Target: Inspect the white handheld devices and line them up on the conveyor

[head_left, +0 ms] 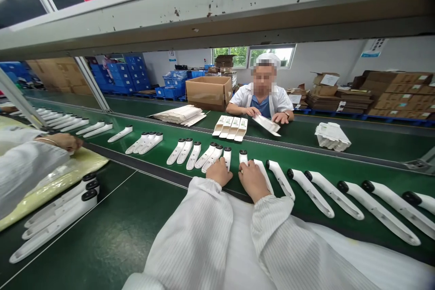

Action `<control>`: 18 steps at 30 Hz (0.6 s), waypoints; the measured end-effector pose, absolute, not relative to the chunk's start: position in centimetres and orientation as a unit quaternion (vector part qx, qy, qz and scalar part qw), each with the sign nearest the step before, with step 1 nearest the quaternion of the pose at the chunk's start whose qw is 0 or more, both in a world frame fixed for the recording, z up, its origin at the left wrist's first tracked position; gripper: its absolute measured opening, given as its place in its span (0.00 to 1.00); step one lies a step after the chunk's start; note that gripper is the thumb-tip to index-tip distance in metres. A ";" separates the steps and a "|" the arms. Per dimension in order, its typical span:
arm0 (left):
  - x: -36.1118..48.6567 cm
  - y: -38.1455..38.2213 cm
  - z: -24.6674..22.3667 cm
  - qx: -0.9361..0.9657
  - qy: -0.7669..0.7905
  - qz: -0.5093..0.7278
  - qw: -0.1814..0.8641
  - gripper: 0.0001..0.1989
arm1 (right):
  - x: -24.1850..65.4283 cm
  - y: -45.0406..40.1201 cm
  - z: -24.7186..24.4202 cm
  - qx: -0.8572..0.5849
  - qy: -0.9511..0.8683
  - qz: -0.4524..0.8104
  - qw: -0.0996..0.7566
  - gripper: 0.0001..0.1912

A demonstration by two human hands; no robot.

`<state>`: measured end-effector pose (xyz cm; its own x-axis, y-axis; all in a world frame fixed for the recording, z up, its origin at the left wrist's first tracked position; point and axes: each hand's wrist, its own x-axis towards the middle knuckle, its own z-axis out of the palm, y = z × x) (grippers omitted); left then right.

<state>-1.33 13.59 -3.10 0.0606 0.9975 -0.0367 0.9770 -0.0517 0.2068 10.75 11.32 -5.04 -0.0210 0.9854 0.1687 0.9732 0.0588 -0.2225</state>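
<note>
My left hand is closed at the edge of the green belt, its fingers on a white plastic handle housing with a black end. Just to its right, my right hand has curled fingers on another white handle housing, whose lower part the hand hides. Similar housings lie in a row to the left of my hands. More of them slant across the belt on the right, their hollow sides up.
Opposite sits a co-worker handling a flat white carton. Small open boxes, a stack of flat cartons and another carton bundle stand there. At left, a co-worker's hand rests near housings. A shelf hangs overhead.
</note>
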 end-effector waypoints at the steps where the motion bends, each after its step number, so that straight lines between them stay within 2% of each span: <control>1: -1.3 13.5 -3.0 0.728 0.676 0.057 0.094 0.22 | 11.0 11.4 -4.8 -0.705 -0.695 0.034 0.135 0.14; 8: -0.7 13.0 -2.5 0.738 0.649 0.080 0.169 0.25 | 13.4 11.1 -4.2 -0.746 -0.638 0.148 0.120 0.25; 11: -0.5 13.1 -2.7 0.744 0.602 0.101 0.272 0.26 | 14.3 10.7 -4.0 -0.743 -0.644 0.144 0.108 0.26; 14: -0.5 13.2 -3.3 0.761 0.523 0.122 0.364 0.34 | 15.1 10.6 -3.7 -0.739 -0.649 0.151 0.099 0.25; 16: -0.5 13.3 -3.7 0.769 0.490 0.152 0.382 0.39 | 15.6 10.7 -3.6 -0.739 -0.648 0.153 0.102 0.27; 18: -0.6 13.3 -3.8 0.771 0.478 0.175 0.382 0.35 | 16.2 10.8 -3.6 -0.743 -0.639 0.166 0.111 0.27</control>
